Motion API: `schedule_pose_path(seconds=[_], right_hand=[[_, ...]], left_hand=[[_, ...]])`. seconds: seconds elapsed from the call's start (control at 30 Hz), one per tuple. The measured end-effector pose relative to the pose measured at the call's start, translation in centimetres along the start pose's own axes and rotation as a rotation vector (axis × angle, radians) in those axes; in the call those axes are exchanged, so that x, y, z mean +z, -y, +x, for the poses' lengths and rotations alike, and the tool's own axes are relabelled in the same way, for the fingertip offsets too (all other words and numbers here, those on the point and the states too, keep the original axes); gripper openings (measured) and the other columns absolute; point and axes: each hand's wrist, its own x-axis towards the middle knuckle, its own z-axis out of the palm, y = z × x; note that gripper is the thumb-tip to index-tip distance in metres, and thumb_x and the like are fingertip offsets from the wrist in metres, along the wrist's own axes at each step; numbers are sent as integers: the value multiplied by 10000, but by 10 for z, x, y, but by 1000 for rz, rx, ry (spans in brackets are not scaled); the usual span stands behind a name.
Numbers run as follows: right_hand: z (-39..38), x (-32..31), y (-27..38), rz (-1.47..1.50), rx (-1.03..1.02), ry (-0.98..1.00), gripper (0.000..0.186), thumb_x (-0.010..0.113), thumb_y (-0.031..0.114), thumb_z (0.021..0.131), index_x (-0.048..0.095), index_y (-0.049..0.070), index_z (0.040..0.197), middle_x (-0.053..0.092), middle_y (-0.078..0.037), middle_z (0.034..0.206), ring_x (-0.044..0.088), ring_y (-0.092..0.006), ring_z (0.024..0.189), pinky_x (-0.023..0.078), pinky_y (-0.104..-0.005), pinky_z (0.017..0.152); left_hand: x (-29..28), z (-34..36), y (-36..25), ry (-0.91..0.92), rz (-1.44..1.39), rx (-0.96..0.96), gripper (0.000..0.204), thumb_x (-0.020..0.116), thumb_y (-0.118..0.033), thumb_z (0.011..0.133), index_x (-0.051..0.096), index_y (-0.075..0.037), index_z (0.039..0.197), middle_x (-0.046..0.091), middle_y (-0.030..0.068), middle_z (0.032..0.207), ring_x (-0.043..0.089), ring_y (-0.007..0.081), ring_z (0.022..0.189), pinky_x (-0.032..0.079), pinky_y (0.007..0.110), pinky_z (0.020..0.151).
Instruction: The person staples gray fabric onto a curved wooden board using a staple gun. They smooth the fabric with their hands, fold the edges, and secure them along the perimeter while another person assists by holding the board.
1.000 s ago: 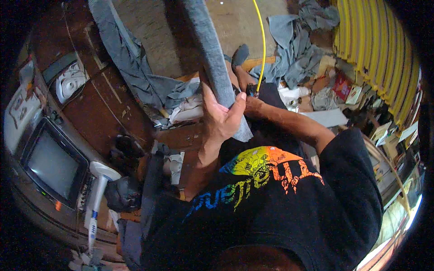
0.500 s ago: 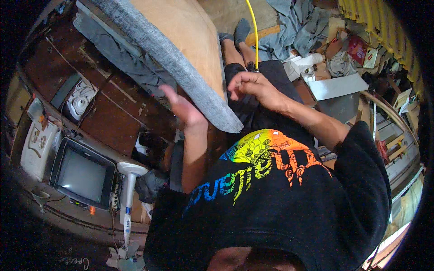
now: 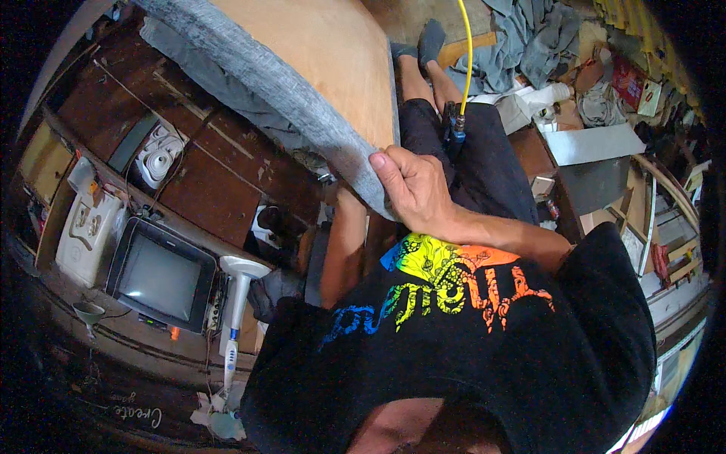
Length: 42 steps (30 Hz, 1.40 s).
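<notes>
1. Biggest is the panel [image 3: 325,57], which slants from the upper left down to the person's waist. One broad face is bare, pale wood; the long edge toward the person's left is covered in grey fabric [image 3: 280,87].
2. The person wears a black shirt [image 3: 469,363] with a rainbow-coloured print, and dark shorts [image 3: 491,163]. The legs stretch forward, just to the right of the panel.
3. Beyond the panel on the left lies a dark brown wooden surface [image 3: 208,170], scuffed and lined with pale streaks.
4. Grey cloth [image 3: 552,45] is heaped on the floor at the upper right, past the feet.
5. A boxy television [image 3: 162,271] with a dark frame stands at the left, its screen blank and grey.
6. A white board [image 3: 594,144] lies among scraps on the right.
7. A white long-handled device [image 3: 237,299] with a flared head is just beside the television.
8. The right hand [image 3: 416,189] is closed on the panel's lower end, thumb pressed over the grey fabric.
9. The left hand is hidden behind the panel; whether it grips cannot be told. Its forearm [image 3: 344,250] reaches up there.
10. A small air tool [image 3: 455,125], fed by a yellow hose [image 3: 466,68], rests on the lap.
</notes>
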Motion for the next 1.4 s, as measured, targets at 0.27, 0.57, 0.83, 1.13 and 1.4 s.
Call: schedule_pose_path(seconds=[0.27,0.57,0.83,1.13,1.4], right_hand=[[12,-6,-19,112,-75,49,440,570,337,1080,648,28,776,594,-208,646,649,-389,565,485,-437,531],[15,-11,-28,147,-54,93,440,560,350,1078,668,13,815,613,-205,675,652,-352,584,493,-435,559],[4,-21,-16,65,-12,40,413,573,325,1064,664,7,815,600,-216,668,636,-336,563,483,-447,556],[-3,-25,-39,155,-35,54,466,590,330,1087,604,9,749,476,-93,589,470,-145,532,411,-376,510],[-2,-1,-42,164,-62,91,475,588,316,1091,582,16,723,457,-62,581,461,-144,522,396,-370,506]], left_hand=[[-14,-58,16,47,357,383,913,301,-699,1060,52,-71,1674,169,174,1696,217,349,1554,218,492,1258],[-7,-59,-1,293,1212,1274,788,343,-397,1124,-82,-24,1673,-141,293,1723,-104,469,1599,-7,577,1276],[5,-67,5,230,1385,1361,737,310,-303,1108,-49,27,1661,-107,330,1713,-94,506,1589,-32,603,1281],[25,-52,18,340,434,884,889,291,-655,1088,125,9,1654,174,204,1689,200,342,1557,160,460,1281],[-2,-19,-35,333,402,523,760,188,-612,1124,377,-8,1544,481,105,1444,454,247,1337,322,405,1199]])
